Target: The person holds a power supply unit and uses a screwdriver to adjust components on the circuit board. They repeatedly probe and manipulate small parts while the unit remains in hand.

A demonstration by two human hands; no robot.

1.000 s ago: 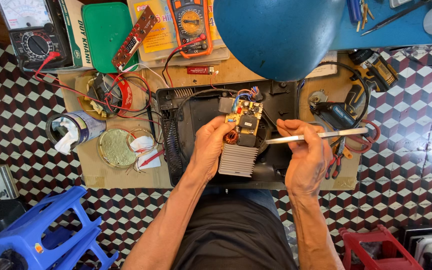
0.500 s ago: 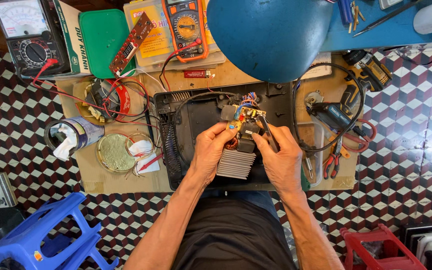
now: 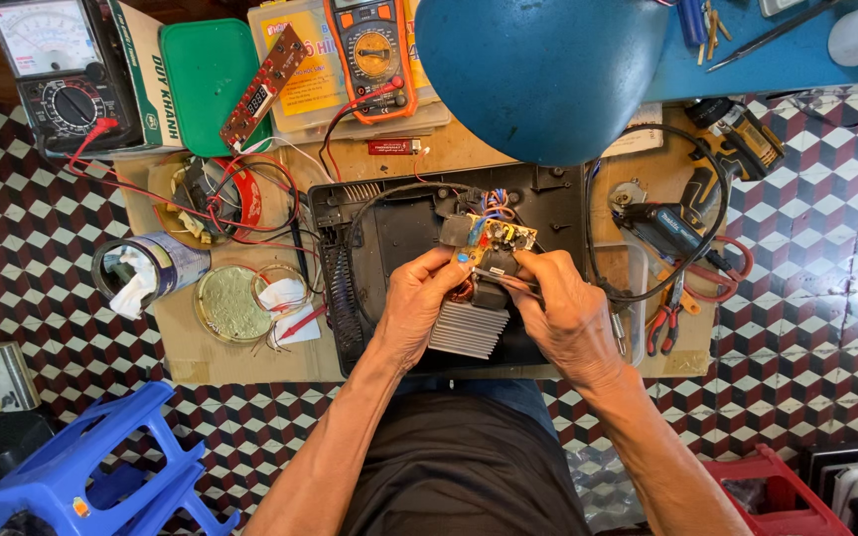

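My left hand [image 3: 417, 310] grips the left edge of a small circuit board [image 3: 497, 236] with coloured wires and a ribbed metal heat sink [image 3: 469, 330] below it. My right hand [image 3: 566, 310] is closed at the board's right side, fingertips on a black part. A thin metal tool [image 3: 514, 284] lies tucked under those fingers, pointing left. The board hovers over an open black appliance housing [image 3: 389, 223] on the cardboard-covered bench.
A blue lamp shade [image 3: 540, 71] hangs over the bench's far side. At the back are an analog meter [image 3: 60, 81], a green box [image 3: 207, 71] and an orange multimeter [image 3: 373, 52]. A tin can [image 3: 147, 268] sits left. Right: drill [image 3: 739, 139], red pliers [image 3: 667, 326]. Below stand a blue stool [image 3: 91, 467] and a red stool [image 3: 777, 496].
My right hand, which held the thin metal tool out to the right, has swung it in and closed on the board. The left hand stays on the board.
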